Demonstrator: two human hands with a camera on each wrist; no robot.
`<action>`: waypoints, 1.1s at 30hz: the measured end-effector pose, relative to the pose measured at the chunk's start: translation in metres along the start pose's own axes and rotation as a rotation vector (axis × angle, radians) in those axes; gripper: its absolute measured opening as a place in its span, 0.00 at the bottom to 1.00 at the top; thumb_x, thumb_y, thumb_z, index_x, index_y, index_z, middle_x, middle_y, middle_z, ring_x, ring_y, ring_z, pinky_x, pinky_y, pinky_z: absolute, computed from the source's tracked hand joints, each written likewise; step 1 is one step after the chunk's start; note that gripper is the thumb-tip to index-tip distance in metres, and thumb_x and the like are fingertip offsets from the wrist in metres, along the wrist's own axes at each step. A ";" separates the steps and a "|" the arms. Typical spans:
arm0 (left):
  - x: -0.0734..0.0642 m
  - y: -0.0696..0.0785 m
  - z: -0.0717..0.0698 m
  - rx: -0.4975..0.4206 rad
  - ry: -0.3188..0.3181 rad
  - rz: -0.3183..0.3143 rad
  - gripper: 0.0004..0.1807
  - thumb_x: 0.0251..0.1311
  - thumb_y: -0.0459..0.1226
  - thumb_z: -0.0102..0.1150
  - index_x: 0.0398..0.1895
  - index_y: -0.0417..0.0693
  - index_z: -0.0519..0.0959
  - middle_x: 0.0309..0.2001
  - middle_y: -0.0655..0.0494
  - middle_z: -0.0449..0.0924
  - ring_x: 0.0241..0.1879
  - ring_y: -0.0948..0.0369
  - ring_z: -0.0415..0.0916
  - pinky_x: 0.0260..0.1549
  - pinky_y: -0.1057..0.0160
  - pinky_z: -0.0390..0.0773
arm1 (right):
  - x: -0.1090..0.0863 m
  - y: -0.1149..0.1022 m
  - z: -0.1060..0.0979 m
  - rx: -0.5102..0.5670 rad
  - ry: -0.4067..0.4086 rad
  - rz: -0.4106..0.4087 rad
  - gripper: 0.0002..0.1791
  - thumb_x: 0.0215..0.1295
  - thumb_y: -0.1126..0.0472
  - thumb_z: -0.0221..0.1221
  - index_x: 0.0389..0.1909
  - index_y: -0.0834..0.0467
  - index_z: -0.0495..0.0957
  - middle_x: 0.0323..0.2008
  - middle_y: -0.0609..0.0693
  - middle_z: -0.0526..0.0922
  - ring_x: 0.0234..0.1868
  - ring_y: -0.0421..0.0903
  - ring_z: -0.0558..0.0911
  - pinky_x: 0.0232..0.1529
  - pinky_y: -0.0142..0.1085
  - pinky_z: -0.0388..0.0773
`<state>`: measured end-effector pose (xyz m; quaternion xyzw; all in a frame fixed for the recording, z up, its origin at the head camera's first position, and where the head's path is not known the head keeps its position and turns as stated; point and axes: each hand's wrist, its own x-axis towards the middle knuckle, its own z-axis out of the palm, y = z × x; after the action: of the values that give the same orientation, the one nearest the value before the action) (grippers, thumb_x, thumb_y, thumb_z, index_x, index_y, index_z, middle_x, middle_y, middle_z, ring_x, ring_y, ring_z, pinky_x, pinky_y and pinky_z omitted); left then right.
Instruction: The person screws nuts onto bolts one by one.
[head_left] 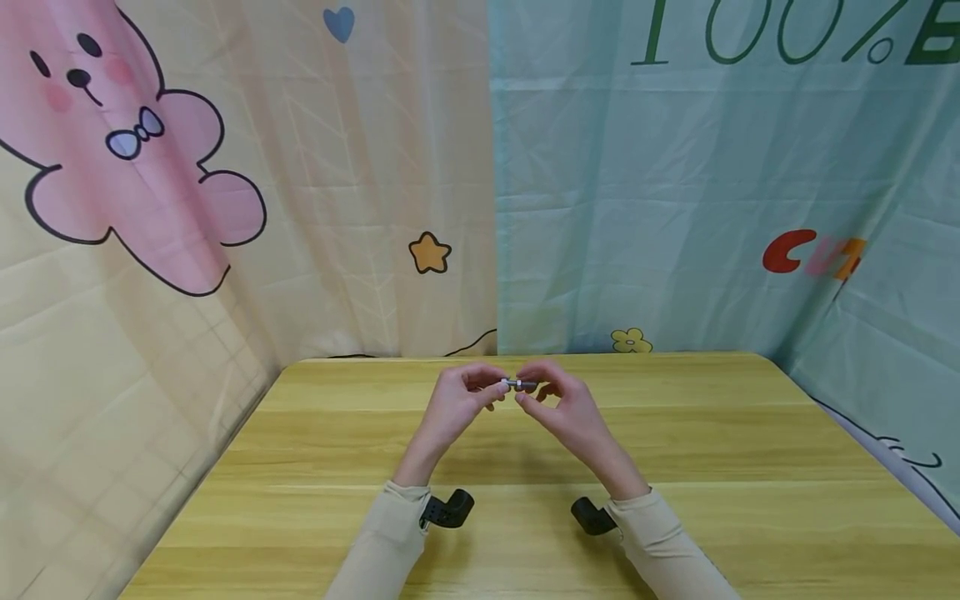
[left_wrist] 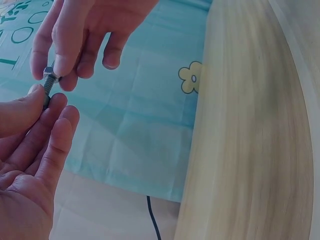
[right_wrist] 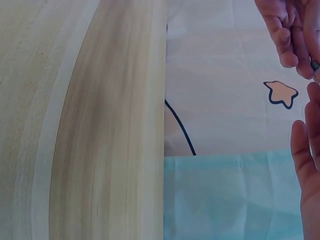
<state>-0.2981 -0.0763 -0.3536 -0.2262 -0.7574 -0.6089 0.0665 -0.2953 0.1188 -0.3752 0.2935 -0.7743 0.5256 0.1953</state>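
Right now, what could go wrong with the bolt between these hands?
The left hand pinches the small bolt near one end, so it might slip and drop to the table below. The nut sits on the bolt's shaft, close to the right hand; turned at a tilt, it could bind.

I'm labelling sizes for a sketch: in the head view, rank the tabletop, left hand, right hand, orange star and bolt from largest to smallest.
1. Tabletop
2. Left hand and right hand: too alike to rank
3. Orange star
4. Bolt, partly covered by fingers
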 end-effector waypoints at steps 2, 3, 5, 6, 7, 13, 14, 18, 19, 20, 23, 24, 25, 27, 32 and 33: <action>0.001 -0.006 0.000 0.004 -0.006 0.003 0.04 0.63 0.33 0.65 0.39 0.43 0.85 0.33 0.50 0.84 0.30 0.57 0.79 0.29 0.62 0.80 | 0.000 0.000 0.001 0.001 -0.002 -0.007 0.11 0.64 0.63 0.66 0.46 0.52 0.80 0.41 0.45 0.82 0.42 0.45 0.79 0.41 0.44 0.78; 0.001 -0.006 0.000 0.005 -0.009 0.002 0.04 0.63 0.33 0.65 0.39 0.44 0.85 0.33 0.51 0.84 0.30 0.57 0.79 0.29 0.61 0.80 | -0.001 0.000 0.001 0.000 -0.002 -0.002 0.10 0.64 0.63 0.65 0.45 0.53 0.80 0.41 0.45 0.82 0.41 0.44 0.79 0.42 0.42 0.79; 0.000 -0.006 0.000 0.011 -0.011 0.003 0.04 0.63 0.34 0.64 0.39 0.45 0.85 0.33 0.52 0.84 0.31 0.56 0.79 0.29 0.60 0.80 | -0.001 -0.001 0.001 -0.003 -0.001 0.021 0.09 0.65 0.62 0.65 0.45 0.55 0.81 0.41 0.46 0.82 0.41 0.44 0.80 0.43 0.40 0.79; 0.000 -0.006 0.000 0.013 -0.012 0.003 0.04 0.63 0.34 0.64 0.39 0.45 0.85 0.34 0.51 0.84 0.31 0.56 0.79 0.29 0.60 0.80 | 0.000 -0.001 0.001 -0.004 -0.001 0.036 0.10 0.65 0.62 0.65 0.46 0.57 0.81 0.42 0.46 0.83 0.41 0.44 0.80 0.43 0.40 0.79; 0.000 -0.006 0.000 0.014 -0.011 0.003 0.04 0.63 0.34 0.64 0.39 0.45 0.85 0.34 0.50 0.85 0.31 0.56 0.79 0.30 0.60 0.80 | 0.000 -0.001 0.001 -0.006 -0.001 0.053 0.10 0.65 0.62 0.65 0.46 0.58 0.81 0.42 0.47 0.83 0.41 0.44 0.80 0.43 0.40 0.79; 0.001 -0.006 0.000 0.010 -0.009 0.002 0.05 0.63 0.35 0.65 0.40 0.44 0.85 0.36 0.44 0.84 0.31 0.56 0.79 0.30 0.60 0.80 | 0.000 -0.015 0.001 -0.013 -0.016 0.117 0.07 0.68 0.64 0.61 0.44 0.62 0.81 0.37 0.55 0.85 0.38 0.50 0.83 0.40 0.39 0.79; 0.001 -0.006 0.000 0.008 -0.010 0.000 0.05 0.63 0.35 0.65 0.40 0.44 0.85 0.36 0.44 0.84 0.31 0.57 0.79 0.29 0.61 0.80 | -0.001 -0.020 0.001 -0.014 -0.017 0.122 0.07 0.69 0.64 0.60 0.43 0.63 0.82 0.35 0.56 0.85 0.37 0.51 0.82 0.39 0.39 0.79; 0.000 -0.005 0.002 0.006 -0.018 -0.009 0.06 0.63 0.34 0.65 0.41 0.41 0.85 0.36 0.44 0.85 0.31 0.58 0.79 0.29 0.62 0.79 | -0.002 -0.041 -0.002 -0.035 -0.021 0.153 0.08 0.72 0.64 0.57 0.39 0.64 0.83 0.31 0.57 0.85 0.35 0.52 0.81 0.34 0.36 0.77; 0.000 -0.004 0.002 0.008 -0.016 -0.012 0.07 0.63 0.33 0.65 0.41 0.40 0.85 0.36 0.44 0.85 0.30 0.59 0.78 0.29 0.63 0.79 | -0.002 -0.043 -0.003 -0.033 -0.023 0.163 0.10 0.73 0.63 0.56 0.38 0.64 0.83 0.31 0.57 0.84 0.35 0.53 0.81 0.34 0.36 0.76; 0.000 -0.002 0.003 0.011 -0.013 -0.013 0.07 0.63 0.33 0.65 0.41 0.39 0.85 0.36 0.44 0.85 0.30 0.59 0.78 0.29 0.63 0.79 | -0.002 -0.045 -0.003 -0.028 -0.023 0.176 0.11 0.74 0.62 0.55 0.38 0.64 0.83 0.31 0.57 0.84 0.35 0.54 0.80 0.33 0.36 0.76; -0.001 0.005 0.003 0.018 -0.009 -0.021 0.07 0.63 0.31 0.63 0.42 0.35 0.84 0.37 0.42 0.84 0.30 0.60 0.77 0.28 0.63 0.79 | -0.002 -0.044 -0.005 -0.011 -0.018 0.199 0.14 0.76 0.60 0.52 0.43 0.65 0.82 0.36 0.59 0.85 0.38 0.57 0.80 0.36 0.38 0.77; -0.001 0.006 0.002 0.018 -0.010 -0.025 0.07 0.63 0.30 0.63 0.42 0.34 0.84 0.37 0.40 0.84 0.30 0.60 0.77 0.28 0.64 0.79 | -0.001 -0.039 -0.004 -0.007 -0.014 0.200 0.14 0.76 0.60 0.52 0.45 0.64 0.82 0.39 0.59 0.85 0.40 0.57 0.80 0.38 0.40 0.77; -0.001 0.008 0.002 0.017 -0.011 -0.031 0.07 0.63 0.30 0.63 0.42 0.34 0.83 0.38 0.39 0.84 0.29 0.60 0.77 0.28 0.64 0.79 | -0.001 -0.034 -0.004 -0.004 -0.012 0.199 0.14 0.76 0.59 0.52 0.48 0.64 0.81 0.42 0.59 0.84 0.43 0.57 0.80 0.40 0.41 0.77; -0.001 0.008 0.001 0.010 -0.014 -0.039 0.08 0.63 0.29 0.63 0.42 0.33 0.83 0.38 0.37 0.83 0.29 0.61 0.77 0.28 0.65 0.79 | 0.000 -0.023 -0.003 -0.005 -0.005 0.185 0.14 0.74 0.59 0.55 0.53 0.62 0.80 0.46 0.57 0.83 0.47 0.54 0.79 0.45 0.44 0.77; 0.001 0.001 0.002 -0.004 0.005 -0.035 0.08 0.63 0.32 0.64 0.42 0.36 0.84 0.38 0.39 0.84 0.30 0.61 0.78 0.28 0.65 0.79 | 0.000 -0.007 0.001 0.016 -0.002 0.105 0.15 0.70 0.62 0.60 0.56 0.60 0.78 0.49 0.52 0.82 0.50 0.48 0.78 0.49 0.47 0.75; 0.001 0.000 0.002 -0.004 0.009 -0.032 0.08 0.62 0.32 0.65 0.42 0.37 0.84 0.38 0.40 0.84 0.30 0.61 0.78 0.28 0.64 0.79 | 0.000 -0.006 0.001 0.020 -0.003 0.094 0.15 0.69 0.63 0.60 0.55 0.59 0.78 0.49 0.51 0.82 0.49 0.47 0.78 0.49 0.46 0.75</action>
<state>-0.2988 -0.0744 -0.3541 -0.2115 -0.7595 -0.6123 0.0595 -0.2912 0.1162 -0.3718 0.2596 -0.7822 0.5413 0.1663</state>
